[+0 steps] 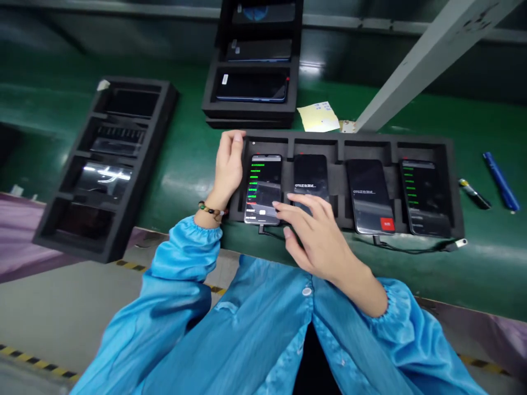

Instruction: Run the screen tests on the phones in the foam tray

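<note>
A black foam tray (pixel 448 164) lies across the green belt with several phones in its slots. My left hand (pixel 228 164) rests on the tray's left end, fingers curled over its corner, beside the leftmost phone (pixel 263 184), whose screen shows green lines. My right hand (pixel 313 233) hovers with fingers spread over the near end of the second phone (pixel 310 175), one fingertip touching the lower edge of the leftmost phone. A third phone (pixel 369 195) shows a red button; a fourth phone (pixel 424 195) shows green lines. Black cables (pixel 411 248) run from the phones' near ends.
A second black foam tray (pixel 164 104) lies at the left, angled. A stack of trays with phones (pixel 253 88) stands behind. A yellow note (pixel 318 116), a grey slanted post (pixel 428 55), a blue pen (pixel 500 181) and a small tool (pixel 475 193) are on the belt.
</note>
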The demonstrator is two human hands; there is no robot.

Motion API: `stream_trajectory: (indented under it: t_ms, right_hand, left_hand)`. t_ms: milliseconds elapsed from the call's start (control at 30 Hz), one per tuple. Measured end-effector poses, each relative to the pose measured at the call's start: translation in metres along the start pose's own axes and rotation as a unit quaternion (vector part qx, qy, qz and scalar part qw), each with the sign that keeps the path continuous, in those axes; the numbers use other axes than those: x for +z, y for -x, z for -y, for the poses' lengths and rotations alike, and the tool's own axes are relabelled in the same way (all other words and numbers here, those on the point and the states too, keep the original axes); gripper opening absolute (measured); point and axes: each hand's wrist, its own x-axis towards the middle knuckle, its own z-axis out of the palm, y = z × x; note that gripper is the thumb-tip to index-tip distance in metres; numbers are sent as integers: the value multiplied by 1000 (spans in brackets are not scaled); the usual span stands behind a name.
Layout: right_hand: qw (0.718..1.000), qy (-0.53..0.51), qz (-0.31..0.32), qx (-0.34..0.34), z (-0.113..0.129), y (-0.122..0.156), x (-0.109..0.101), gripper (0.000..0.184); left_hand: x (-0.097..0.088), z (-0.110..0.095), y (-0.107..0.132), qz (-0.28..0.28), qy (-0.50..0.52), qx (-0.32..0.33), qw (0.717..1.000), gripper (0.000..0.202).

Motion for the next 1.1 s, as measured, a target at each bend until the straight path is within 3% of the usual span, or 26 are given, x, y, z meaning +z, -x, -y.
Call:
stream_trajectory:
  t_ms: [100, 167, 400, 667, 900, 1100]
  right_hand:
    - [998, 15, 56, -2, 0, -12, 6, 31]
    - [998, 10, 61, 7, -1, -13, 4, 31]
    - [997, 7, -29, 67, -7, 5, -17, 27]
    - [998, 56, -8, 3, 24, 6, 15, 4]
    - [989, 146, -17, 18, 24, 2, 34, 19]
    - [986, 157, -30, 40, 26, -3, 35, 22]
  left_hand:
    - [0, 0, 1, 8, 1, 3, 1000, 63]
    - [0, 1, 2, 11, 0, 3, 1000, 62]
    - [-6, -3, 5, 38, -11, 7, 999, 64]
    - [-13, -11, 4, 95, -110, 58, 988, 70]
    - [-13, -9, 5, 106, -111, 57, 987, 74]
    - [-11, -6, 4, 114, -118, 55, 985, 72]
